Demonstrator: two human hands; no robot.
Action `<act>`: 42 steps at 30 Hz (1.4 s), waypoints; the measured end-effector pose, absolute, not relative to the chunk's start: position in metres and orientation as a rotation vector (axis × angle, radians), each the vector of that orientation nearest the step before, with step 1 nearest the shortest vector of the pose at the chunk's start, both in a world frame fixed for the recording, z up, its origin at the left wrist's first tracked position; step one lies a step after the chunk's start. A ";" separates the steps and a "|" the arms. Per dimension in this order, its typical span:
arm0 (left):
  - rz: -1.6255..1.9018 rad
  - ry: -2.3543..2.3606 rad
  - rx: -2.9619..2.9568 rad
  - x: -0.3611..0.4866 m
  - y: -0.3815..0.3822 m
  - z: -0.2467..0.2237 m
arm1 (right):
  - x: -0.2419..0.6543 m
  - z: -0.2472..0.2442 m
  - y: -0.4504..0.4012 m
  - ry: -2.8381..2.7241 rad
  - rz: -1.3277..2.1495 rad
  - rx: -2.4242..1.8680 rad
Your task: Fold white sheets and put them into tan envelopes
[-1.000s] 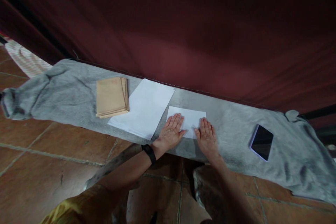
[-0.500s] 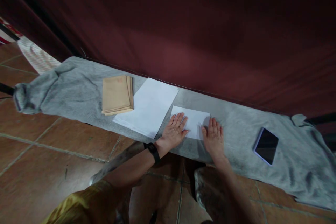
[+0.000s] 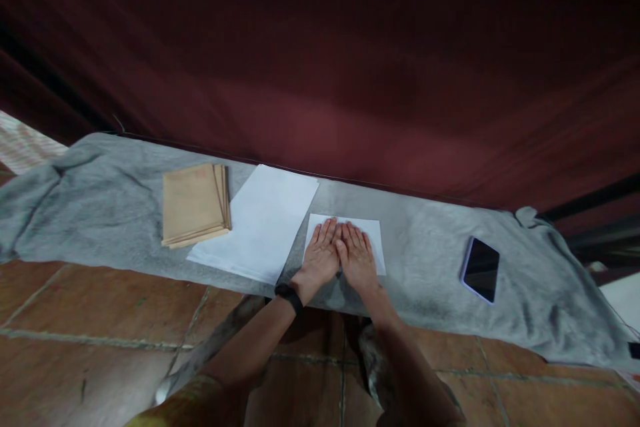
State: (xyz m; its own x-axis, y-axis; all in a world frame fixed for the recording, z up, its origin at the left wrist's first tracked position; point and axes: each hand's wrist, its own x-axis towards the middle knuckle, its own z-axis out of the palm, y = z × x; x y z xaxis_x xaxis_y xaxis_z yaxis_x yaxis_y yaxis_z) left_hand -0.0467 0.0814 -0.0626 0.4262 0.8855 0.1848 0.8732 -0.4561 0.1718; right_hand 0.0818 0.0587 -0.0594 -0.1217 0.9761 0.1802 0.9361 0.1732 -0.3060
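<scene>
A small white folded sheet of paper [image 3: 376, 240] lies on the grey cloth, mostly covered by my two hands. My left hand [image 3: 323, 255] rests flat on its left part, fingers stretched out. Close beside it, my right hand [image 3: 357, 259] lies flat on the middle of the paper, its thumb touching or overlapping the left hand. To the left, a stack of larger white paper sheets [image 3: 260, 223] sits at a slant. Brown envelopes [image 3: 193, 203] are piled partly over the left edge of those sheets.
The grey cloth [image 3: 420, 267] covers a long narrow bench. A phone in a purple case [image 3: 481, 270] lies on its right part. A dark red curtain [image 3: 320, 120] rises right behind the bench. Brown floor tiles [image 3: 125, 320] show below.
My right hand has slid left from the paper's right edge to its middle, next to my left hand. The camera view has shifted, moving the bench items leftward in the picture.
</scene>
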 end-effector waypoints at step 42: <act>0.310 1.874 2.542 -0.066 0.083 -0.047 | 0.153 -0.077 0.050 -1.816 -0.299 -2.097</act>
State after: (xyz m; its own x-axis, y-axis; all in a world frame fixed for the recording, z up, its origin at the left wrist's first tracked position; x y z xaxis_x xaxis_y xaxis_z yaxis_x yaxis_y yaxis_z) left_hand -0.0660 0.0828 -0.0469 0.2835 0.9428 0.1752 0.9491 -0.3021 0.0898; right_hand 0.1531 0.0502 -0.0766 0.1561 0.9117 0.3800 0.9854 -0.1173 -0.1233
